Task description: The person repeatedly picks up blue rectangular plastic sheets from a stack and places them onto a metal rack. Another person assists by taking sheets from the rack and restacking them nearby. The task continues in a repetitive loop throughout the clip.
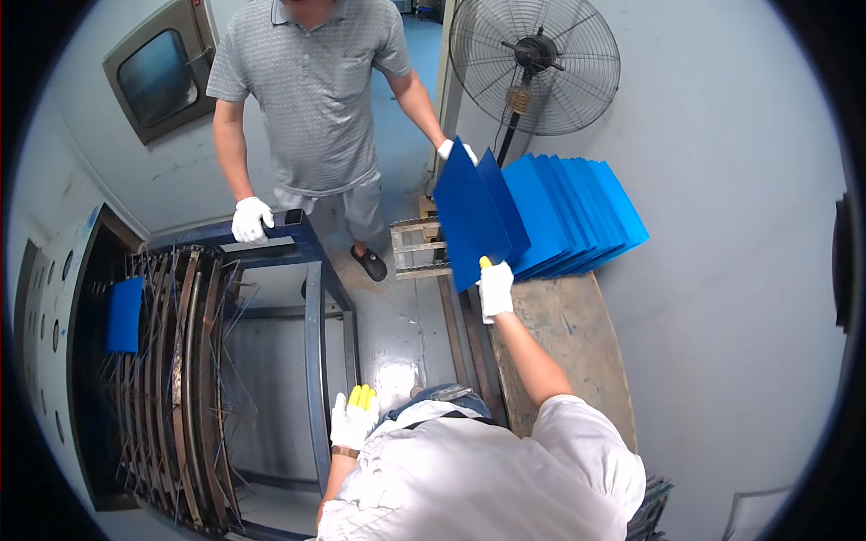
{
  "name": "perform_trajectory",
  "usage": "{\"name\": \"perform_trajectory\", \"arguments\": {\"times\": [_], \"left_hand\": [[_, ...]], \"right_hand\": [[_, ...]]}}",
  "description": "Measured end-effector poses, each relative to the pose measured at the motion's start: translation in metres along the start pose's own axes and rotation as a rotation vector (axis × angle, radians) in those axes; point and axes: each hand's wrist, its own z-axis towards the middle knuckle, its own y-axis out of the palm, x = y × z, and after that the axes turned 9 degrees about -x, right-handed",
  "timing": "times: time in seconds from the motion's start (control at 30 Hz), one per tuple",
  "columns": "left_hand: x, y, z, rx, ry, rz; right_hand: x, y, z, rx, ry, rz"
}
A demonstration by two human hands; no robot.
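Observation:
At the near edge of a blue sheet (471, 221), my right hand (495, 290) grips in a white glove with yellow fingertips. The sheet stands tilted, its upper corner held by a co-worker's gloved hand (457, 151). Just behind it leans a second, darker blue sheet (505, 203). My left hand (355, 420), gloved the same way, is low beside the blue metal frame (316, 361), fingers stretched out and holding nothing. To the right, a row of several blue sheets (577, 212) leans on a worn table (568, 325).
Opposite me stands a co-worker (316, 99), the other gloved hand (252, 219) on the frame's top bar. A rack of rusty wire shelves (185, 379) fills the left, with a small blue sheet (124, 314) at its far side. A large fan (534, 54) stands behind the sheets.

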Motion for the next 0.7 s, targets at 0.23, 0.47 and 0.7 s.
{"name": "perform_trajectory", "arguments": {"times": [0.23, 0.47, 0.7], "left_hand": [[-0.011, 0.004, -0.008, 0.004, 0.104, -0.007], [-0.013, -0.006, -0.01, 0.019, 0.133, -0.055], [-0.018, -0.014, -0.008, 0.02, 0.122, -0.006]], "right_hand": [[0.004, -0.001, 0.035, 0.102, -0.085, -0.216], [0.02, -0.004, 0.054, 0.024, -0.024, -0.393], [0.077, -0.025, 0.074, -0.396, 0.142, -0.688]]}}
